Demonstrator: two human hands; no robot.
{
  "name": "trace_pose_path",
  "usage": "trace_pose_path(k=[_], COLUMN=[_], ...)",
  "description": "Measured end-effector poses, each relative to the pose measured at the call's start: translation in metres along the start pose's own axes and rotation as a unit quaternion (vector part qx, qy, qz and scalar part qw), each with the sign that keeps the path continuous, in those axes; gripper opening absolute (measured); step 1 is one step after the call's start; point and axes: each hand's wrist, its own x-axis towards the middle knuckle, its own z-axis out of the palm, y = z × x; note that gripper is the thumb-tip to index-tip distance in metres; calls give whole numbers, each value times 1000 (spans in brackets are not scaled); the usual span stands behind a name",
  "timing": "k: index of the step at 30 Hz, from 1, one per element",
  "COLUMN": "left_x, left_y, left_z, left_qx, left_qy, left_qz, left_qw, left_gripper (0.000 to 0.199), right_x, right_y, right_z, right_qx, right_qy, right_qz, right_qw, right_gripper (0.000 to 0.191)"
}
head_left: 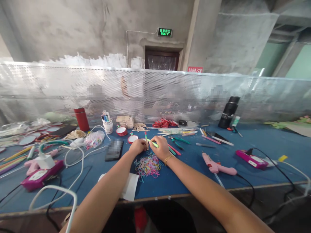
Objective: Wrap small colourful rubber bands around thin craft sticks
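Note:
Over the blue table, my left hand (138,147) is closed on a thin wooden craft stick (146,136) that stands upright, its upper end coloured red and green. My right hand (160,146) grips a light green marker (153,143), its tip close to the stick. Whether the tip touches the wood I cannot tell. Just below both hands lies a loose pile of multicoloured rubber bands (148,165). A small round red-rimmed white piece (132,139) is just behind my left hand.
Left of my hands lie a phone (114,149), white cables and a purple power strip (42,174). Green-handled pliers (179,141) and a pink glue gun (217,165) are to the right. A red flask (82,119) and black bottle (228,112) stand before a perforated metal screen (136,84).

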Motion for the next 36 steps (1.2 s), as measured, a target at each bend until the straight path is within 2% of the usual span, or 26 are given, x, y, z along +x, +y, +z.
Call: trace_pose_path(k=[7,11,15,23,30,36], left_x=[-3,-2,0,5,10,11], left_y=[6,3,1,1,-6,-6], left_z=[-5,-5,-5,-4,-2,-2], left_qx=[-8,4,0,15,-1,5], left_qy=[-4,-2,-4,-7,-5,-7], left_qz=[7,6,25,-11,-1,-3], left_qw=[1000,1000,1000,1000,1000,1000], left_gripper=[5,6,7,9,8,7], right_x=[1,1,1,2,3,3], right_y=[1,1,2,2,4,3], right_z=[1,3,2,3,4,4], right_qx=[-4,4,-12,-9,-16,-19], right_qy=[10,7,12,-8,8,-11], right_qz=[12,-7,11,-6,6,-5], right_qw=[1000,1000,1000,1000,1000,1000], right_gripper=[13,12,12,12,11,11])
